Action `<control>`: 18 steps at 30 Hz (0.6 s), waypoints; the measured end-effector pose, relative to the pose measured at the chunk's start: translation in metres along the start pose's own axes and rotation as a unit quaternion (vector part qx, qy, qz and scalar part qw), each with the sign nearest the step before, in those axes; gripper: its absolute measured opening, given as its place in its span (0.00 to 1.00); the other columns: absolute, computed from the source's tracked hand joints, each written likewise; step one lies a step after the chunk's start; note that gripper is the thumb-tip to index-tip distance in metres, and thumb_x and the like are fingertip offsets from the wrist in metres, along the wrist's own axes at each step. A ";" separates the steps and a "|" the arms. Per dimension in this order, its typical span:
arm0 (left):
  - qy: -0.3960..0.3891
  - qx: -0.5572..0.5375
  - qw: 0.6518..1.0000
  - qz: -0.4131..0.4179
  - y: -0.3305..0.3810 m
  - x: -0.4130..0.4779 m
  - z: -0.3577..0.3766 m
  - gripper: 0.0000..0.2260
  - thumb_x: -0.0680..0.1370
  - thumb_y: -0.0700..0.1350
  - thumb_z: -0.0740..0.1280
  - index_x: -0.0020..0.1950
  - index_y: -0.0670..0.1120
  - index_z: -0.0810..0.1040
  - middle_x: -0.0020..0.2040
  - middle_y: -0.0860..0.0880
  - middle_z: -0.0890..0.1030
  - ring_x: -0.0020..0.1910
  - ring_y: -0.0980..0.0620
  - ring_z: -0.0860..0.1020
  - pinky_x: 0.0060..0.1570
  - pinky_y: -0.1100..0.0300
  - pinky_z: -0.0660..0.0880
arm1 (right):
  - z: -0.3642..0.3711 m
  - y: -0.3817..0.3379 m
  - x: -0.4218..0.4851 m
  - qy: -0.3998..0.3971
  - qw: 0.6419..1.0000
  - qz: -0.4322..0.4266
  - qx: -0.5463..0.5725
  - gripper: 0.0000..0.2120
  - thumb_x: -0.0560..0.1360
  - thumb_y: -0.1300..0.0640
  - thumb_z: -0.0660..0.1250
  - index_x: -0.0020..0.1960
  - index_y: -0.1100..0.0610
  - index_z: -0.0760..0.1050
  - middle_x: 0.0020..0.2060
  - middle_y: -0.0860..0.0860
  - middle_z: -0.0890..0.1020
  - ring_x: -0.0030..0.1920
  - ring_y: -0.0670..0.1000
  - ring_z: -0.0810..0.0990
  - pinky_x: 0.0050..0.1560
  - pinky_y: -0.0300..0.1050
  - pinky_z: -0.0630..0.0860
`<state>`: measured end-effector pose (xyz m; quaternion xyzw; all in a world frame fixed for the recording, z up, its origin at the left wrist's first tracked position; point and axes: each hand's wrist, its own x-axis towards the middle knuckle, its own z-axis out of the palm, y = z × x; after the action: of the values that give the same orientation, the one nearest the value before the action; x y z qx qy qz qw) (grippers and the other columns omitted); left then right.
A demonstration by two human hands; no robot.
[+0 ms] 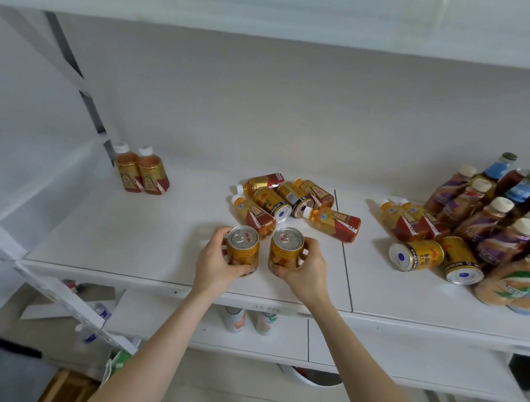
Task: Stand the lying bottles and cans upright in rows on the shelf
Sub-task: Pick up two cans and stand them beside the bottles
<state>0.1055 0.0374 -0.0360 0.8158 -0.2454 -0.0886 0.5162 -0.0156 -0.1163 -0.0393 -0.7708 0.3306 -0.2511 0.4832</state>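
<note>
Two gold cans stand upright near the front edge of the white shelf (121,235). My left hand (215,259) grips the left can (243,245); my right hand (303,267) grips the right can (284,251). Just behind them lies a heap of tea bottles and gold cans (290,201) on their sides. Two tea bottles (141,169) stand upright side by side at the back left. Farther right, two gold cans (436,256) and two tea bottles (407,219) lie on the shelf.
A crowd of upright bottles with cream, blue and grey caps (497,209) fills the shelf's right end. A slanted white frame post (53,286) crosses the lower left. Bottles (249,320) stand on the shelf below. An upper shelf (264,23) hangs overhead.
</note>
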 end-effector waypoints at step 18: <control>-0.053 0.040 0.997 0.038 -0.051 0.092 -0.140 0.37 0.54 0.46 0.82 0.58 0.58 0.69 0.51 0.54 0.79 0.50 0.49 0.79 0.52 0.54 0.77 | 0.141 -0.080 0.003 0.046 0.999 0.005 0.024 0.33 0.60 0.59 0.80 0.57 0.48 0.65 0.45 0.37 0.76 0.43 0.32 0.77 0.35 0.26 0.72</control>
<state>0.2562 0.1221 -0.0077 0.8202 -0.3066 -0.1015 0.4722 0.1072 -0.0121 -0.0233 -0.7449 0.3498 -0.2917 0.4875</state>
